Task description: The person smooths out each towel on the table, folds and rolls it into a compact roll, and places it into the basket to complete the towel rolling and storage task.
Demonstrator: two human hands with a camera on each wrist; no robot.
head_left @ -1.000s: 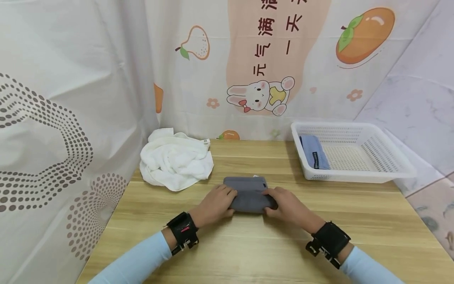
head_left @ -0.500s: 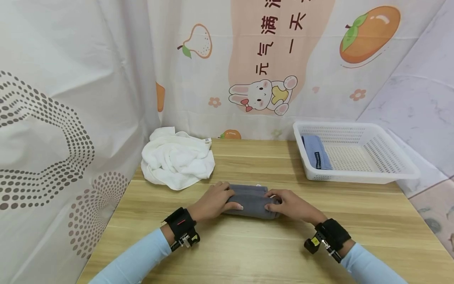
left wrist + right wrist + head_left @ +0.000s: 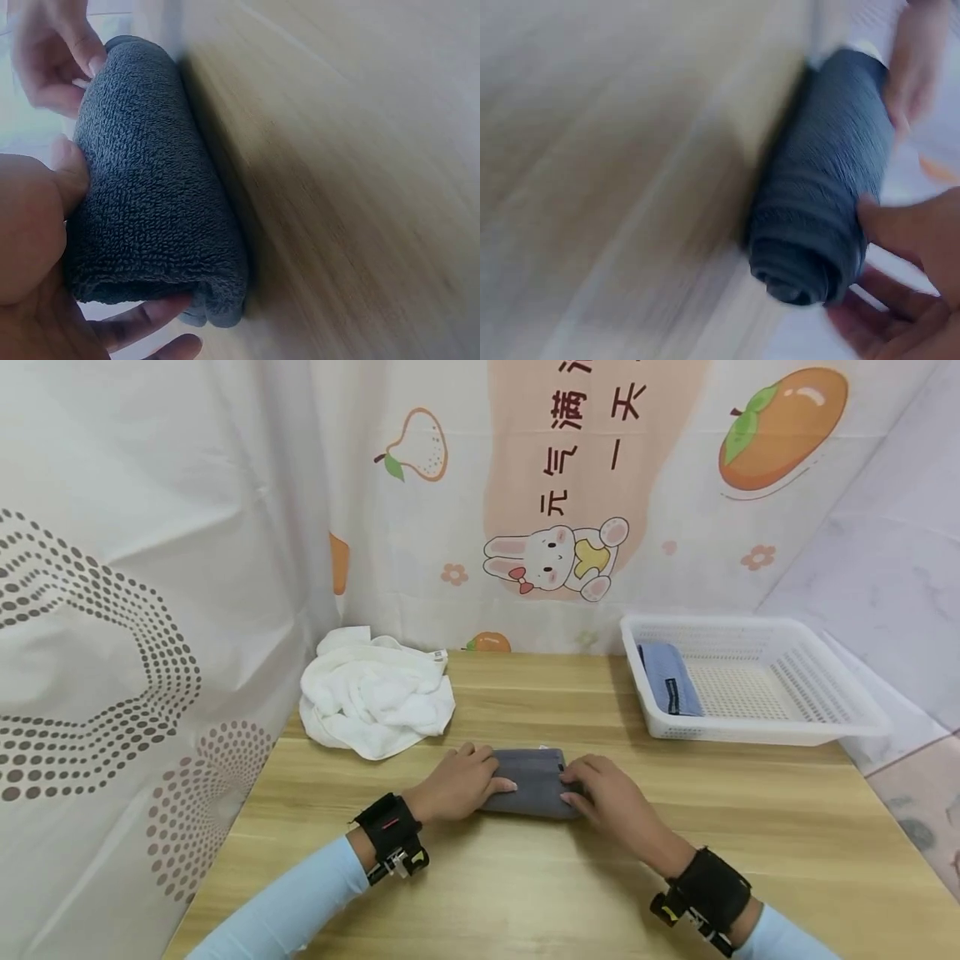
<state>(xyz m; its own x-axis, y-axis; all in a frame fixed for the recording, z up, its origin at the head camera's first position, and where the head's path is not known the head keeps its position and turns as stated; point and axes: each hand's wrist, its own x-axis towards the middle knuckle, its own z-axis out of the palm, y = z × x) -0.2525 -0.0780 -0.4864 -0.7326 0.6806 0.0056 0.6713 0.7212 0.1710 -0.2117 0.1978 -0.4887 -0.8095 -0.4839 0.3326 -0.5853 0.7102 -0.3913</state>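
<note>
A dark grey towel (image 3: 531, 783), rolled into a flattened bundle, lies on the wooden table between both hands. My left hand (image 3: 457, 783) holds its left end, thumb on top and fingers around the far side. At the opposite end my right hand (image 3: 611, 797) pinches the towel near a small dark label, its thumb on the upper surface. The left wrist view gives the looped pile of the grey towel (image 3: 154, 165) and a folded opening by the fingers. Spiral layers show at the end of the grey towel (image 3: 817, 180) in the right wrist view, which is blurred.
A crumpled white towel (image 3: 375, 693) lies at the back left of the table (image 3: 510, 893). At the back right stands a white perforated basket (image 3: 750, 731), with a folded blue towel (image 3: 667, 677) along its left wall. A printed curtain (image 3: 420, 543) hangs behind.
The grey towel has come slightly nearer to me. My left thumb has gone from its front edge onto the top. The right hand has shifted a little along its end.
</note>
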